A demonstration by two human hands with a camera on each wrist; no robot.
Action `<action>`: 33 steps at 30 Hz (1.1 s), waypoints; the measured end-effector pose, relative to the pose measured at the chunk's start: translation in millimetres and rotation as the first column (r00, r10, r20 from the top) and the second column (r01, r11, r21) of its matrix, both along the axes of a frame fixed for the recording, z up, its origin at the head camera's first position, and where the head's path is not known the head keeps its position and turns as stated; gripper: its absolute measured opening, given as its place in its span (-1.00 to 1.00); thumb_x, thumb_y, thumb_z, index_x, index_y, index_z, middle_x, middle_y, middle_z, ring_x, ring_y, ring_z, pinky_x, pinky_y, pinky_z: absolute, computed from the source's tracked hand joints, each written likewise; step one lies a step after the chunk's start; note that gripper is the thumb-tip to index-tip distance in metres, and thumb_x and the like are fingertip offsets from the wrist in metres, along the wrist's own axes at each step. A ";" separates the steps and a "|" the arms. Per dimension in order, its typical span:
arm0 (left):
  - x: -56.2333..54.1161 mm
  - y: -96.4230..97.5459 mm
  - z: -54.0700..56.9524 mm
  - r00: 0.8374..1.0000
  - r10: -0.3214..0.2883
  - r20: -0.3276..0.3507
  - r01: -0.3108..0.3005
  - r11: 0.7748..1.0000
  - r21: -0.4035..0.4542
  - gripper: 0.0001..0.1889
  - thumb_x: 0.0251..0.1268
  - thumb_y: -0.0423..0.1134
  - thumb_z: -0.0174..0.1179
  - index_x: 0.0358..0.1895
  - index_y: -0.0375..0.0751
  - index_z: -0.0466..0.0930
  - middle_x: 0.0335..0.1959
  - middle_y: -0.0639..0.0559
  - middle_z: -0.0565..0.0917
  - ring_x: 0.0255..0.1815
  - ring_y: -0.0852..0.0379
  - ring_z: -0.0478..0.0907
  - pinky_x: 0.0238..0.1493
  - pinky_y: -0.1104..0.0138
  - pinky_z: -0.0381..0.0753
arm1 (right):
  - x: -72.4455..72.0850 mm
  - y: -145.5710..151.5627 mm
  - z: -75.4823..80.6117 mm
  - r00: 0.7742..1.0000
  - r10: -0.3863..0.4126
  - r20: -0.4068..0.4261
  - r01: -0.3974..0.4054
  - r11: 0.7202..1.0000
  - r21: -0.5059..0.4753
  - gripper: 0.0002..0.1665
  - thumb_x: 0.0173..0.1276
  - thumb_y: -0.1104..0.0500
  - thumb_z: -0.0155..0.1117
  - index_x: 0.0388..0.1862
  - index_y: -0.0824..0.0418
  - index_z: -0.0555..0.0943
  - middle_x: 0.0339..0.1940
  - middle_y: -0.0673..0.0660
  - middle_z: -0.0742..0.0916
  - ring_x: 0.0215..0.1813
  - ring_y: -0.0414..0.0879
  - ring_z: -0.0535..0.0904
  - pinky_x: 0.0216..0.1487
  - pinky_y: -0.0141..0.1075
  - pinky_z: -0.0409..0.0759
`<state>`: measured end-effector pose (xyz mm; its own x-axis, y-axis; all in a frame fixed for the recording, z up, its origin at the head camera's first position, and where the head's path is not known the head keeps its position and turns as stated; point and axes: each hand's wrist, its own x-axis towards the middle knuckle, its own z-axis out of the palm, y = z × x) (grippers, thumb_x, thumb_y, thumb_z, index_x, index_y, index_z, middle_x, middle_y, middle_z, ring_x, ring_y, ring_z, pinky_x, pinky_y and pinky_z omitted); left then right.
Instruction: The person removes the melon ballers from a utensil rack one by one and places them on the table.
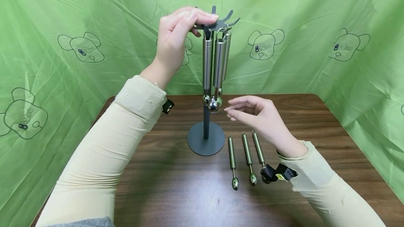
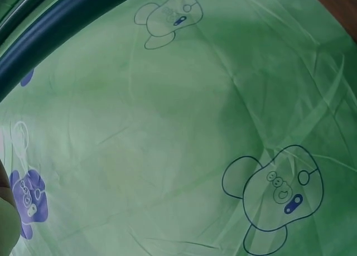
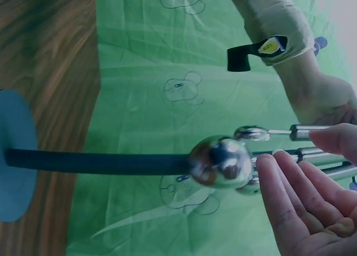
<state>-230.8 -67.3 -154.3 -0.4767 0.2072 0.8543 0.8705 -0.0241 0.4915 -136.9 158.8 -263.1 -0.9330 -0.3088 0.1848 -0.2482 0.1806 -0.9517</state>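
Note:
My left hand (image 1: 173, 38) grips the top of a dark metal stand (image 1: 206, 122), some fingers across its hooked hub and a fingertip showing below. Three steel ball-ended tools hang from the hooks; the nearest tool (image 1: 219, 66) ends in the largest ball, whose shiny ball (image 3: 222, 161) fills the middle of the right wrist view. Just right of that ball is my right hand (image 1: 258, 115), its fingers loosely bent and holding nothing. In the right wrist view, its fingertips (image 3: 268, 167) overlap the area beside the ball. The left wrist view shows only a sliver of hand at its left edge.
Three more ball-ended tools lie side by side on the wooden table (image 1: 151, 185): a left one (image 1: 231, 153), a middle one (image 1: 247, 150) and a right one (image 1: 258, 148). The stand's round base (image 1: 197, 143) is beside them. Green cloth (image 1: 284, 2) printed with bear heads surrounds the table.

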 end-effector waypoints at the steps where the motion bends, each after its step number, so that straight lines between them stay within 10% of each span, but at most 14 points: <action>1: -0.1 0.3 0.0 1.000 -0.001 0.002 0.001 1.000 0.002 -0.61 0.40 -0.38 -0.17 -0.19 -0.40 0.74 -0.15 -0.13 0.79 -0.13 0.06 0.64 -0.23 0.34 0.54 | -0.3 -1.8 2.7 1.000 0.002 -0.006 -0.002 1.000 -0.015 -0.65 0.32 0.27 0.35 0.08 0.30 0.63 -0.18 -0.05 0.82 -0.16 -0.11 0.77 -0.04 -0.24 0.73; 33: -0.8 1.7 -2.1 1.000 0.019 0.000 -0.019 1.000 0.024 -0.59 0.39 -0.37 -0.17 -0.21 -0.38 0.76 -0.17 -0.07 0.80 -0.14 0.08 0.64 -0.32 0.36 0.50 | -19.4 -43.7 25.1 0.995 -0.058 -0.080 0.057 0.998 -0.019 -0.52 0.30 0.08 0.40 0.20 0.09 0.64 0.09 0.03 0.77 0.07 -0.17 0.72 0.00 -0.33 0.68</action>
<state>-231.6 -65.6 -156.4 -0.4804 0.1775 0.8589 0.8708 -0.0199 0.4912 -156.3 115.1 -237.9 -0.9310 -0.2513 0.2647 -0.3139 0.1809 -0.9321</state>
